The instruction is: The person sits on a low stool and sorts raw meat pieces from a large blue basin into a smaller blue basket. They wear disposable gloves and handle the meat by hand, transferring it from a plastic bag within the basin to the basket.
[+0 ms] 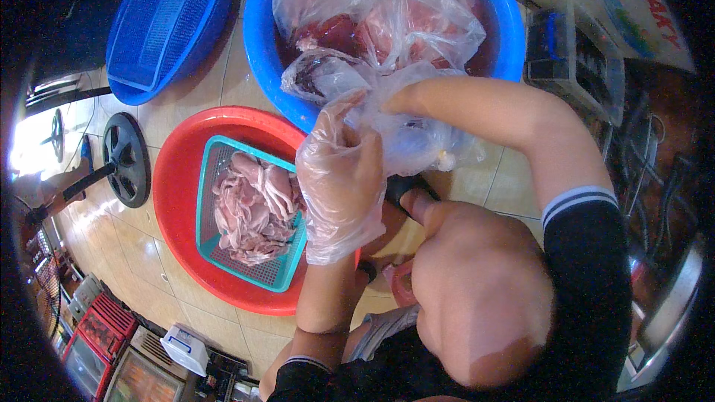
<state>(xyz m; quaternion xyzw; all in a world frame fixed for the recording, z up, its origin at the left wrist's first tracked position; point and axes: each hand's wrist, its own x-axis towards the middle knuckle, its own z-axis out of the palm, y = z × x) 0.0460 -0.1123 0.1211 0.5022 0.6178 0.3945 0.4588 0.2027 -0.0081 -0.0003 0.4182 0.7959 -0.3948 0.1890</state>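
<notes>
My left hand, in a thin clear plastic glove, has its fingers curled on the gathered clear plastic bag at the near edge of a blue tub. My right hand reaches in from the right to the same plastic; its fingers are hidden by the film and the left hand. Large pieces of raw meat, partly wrapped in clear plastic, lie in reddish liquid in the tub. Left of my left hand, thin pieces of raw meat lie in a turquoise mesh basket inside a red basin.
A blue mesh basket sits in another blue basin at the upper left. Near it stands a round black pedestal base on the tiled floor. A clear plastic box is at the right, a white box at the lower left.
</notes>
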